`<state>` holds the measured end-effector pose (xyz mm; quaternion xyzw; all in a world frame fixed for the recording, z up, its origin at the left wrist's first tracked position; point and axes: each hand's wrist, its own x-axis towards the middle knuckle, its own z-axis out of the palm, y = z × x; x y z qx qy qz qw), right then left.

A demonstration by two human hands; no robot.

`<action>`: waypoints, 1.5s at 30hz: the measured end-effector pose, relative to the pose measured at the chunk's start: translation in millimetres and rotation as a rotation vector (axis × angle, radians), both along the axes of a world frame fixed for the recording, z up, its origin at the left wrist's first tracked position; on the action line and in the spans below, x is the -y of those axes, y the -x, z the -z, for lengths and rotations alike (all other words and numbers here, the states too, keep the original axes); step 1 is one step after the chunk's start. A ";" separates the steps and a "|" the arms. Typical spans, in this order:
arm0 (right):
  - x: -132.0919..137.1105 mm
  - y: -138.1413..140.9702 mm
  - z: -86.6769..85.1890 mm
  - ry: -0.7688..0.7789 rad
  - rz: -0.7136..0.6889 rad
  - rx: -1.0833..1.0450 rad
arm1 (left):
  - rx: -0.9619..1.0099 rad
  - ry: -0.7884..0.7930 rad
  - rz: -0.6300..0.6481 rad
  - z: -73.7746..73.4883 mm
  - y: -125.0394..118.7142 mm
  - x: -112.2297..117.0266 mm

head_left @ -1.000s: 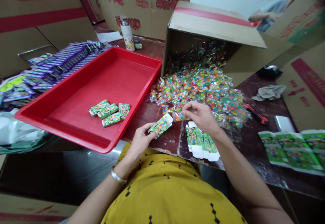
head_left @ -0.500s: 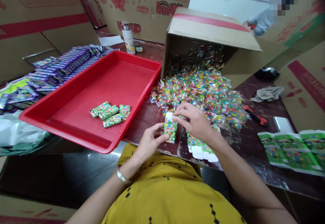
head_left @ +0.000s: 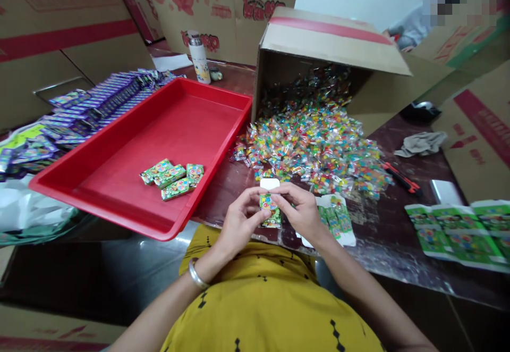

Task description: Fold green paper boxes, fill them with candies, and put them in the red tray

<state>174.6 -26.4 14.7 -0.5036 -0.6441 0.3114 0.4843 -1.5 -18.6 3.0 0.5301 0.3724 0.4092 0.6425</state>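
Both Hands Now Pinch the Little Green Box point(head_left: 273, 219)

The left hand point(head_left: 241, 216) pinches the little green box, with its thumb pressed on the front and its other fingers curled at the side. The right hand point(head_left: 299, 211) pinches the top of the box near its right edge, with its thumb in front. So the box is right between the fingertips of both hands, over the table point(head_left: 235, 183). I can't tell if it touches the table. A white flap point(head_left: 270, 184) stands up just past the fingertips.

One second ago, only the left hand held the box, and it was tilted. The right fingers were pinching a candy bag beside it. Half a second ago, the box was straighter, and the right hand was at its top. Now the right fingers are a bit lower, and the candy bag can't be seen there.

The right arm has moved too, so more of the flat boxes point(head_left: 337, 219) shows, just right of the right fingers.

Left of the left fingers, four green boxes point(head_left: 172, 176) lie in the red tray point(head_left: 167, 134), same as before. Past the fingertips, a big pile of candy bags point(head_left: 311, 144) spills from a brown box point(head_left: 334, 38). Well to the right of the right fingers are a red and black cutter point(head_left: 402, 180) and green sheets point(head_left: 454, 235).
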 end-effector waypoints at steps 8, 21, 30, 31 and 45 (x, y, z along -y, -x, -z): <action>-4.9 5.7 -5.9 0.068 0.014 -0.311 | 0.017 -0.019 -0.045 -9.6 -2.0 -0.4; -20.8 -8.8 -12.3 0.333 -0.051 -0.288 | -0.164 -0.101 0.026 -12.9 5.4 2.0; 4.3 1.8 -11.7 0.157 -0.141 -0.111 | -0.142 -0.042 0.036 -15.6 8.3 -0.1; 6.0 -2.2 -10.9 0.171 -0.165 -0.094 | -0.177 -0.072 0.017 -18.2 12.7 -1.5; -6.9 -99.2 29.2 0.332 0.239 0.796 | -0.920 -0.775 -0.342 -41.6 57.6 -47.5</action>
